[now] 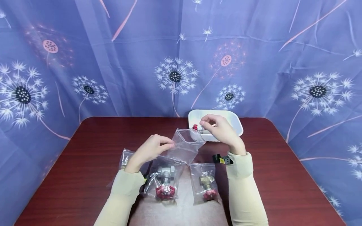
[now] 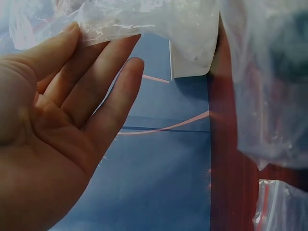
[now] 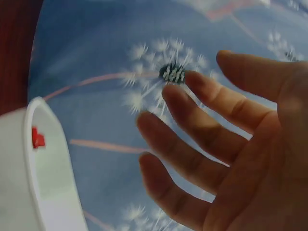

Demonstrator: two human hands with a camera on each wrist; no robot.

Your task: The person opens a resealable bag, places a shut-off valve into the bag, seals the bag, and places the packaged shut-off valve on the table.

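My left hand (image 1: 150, 152) pinches the edge of a clear zip bag (image 1: 183, 152) between thumb and fingertips. The bag hangs with its mouth toward the white tray (image 1: 236, 122), overlapping the tray's near left corner. Over that tray is my right hand (image 1: 222, 130), its fingers loosely bent and apart; in the right wrist view they hold nothing. Inside the tray lies a small fitting with a red part (image 1: 195, 126), partly hidden by the bag and hand. Limp plastic (image 2: 120, 24) stretches above my left fingertips in the left wrist view.
Nearer to me lie a bagged silver valve with a red handwheel (image 1: 165, 191) and a bagged brass valve, also red-wheeled (image 1: 210, 194). Another clear bag (image 1: 126, 155) lies partly behind my left wrist. A blue dandelion-print curtain (image 1: 135, 78) hangs behind the dark red table (image 1: 282, 175).
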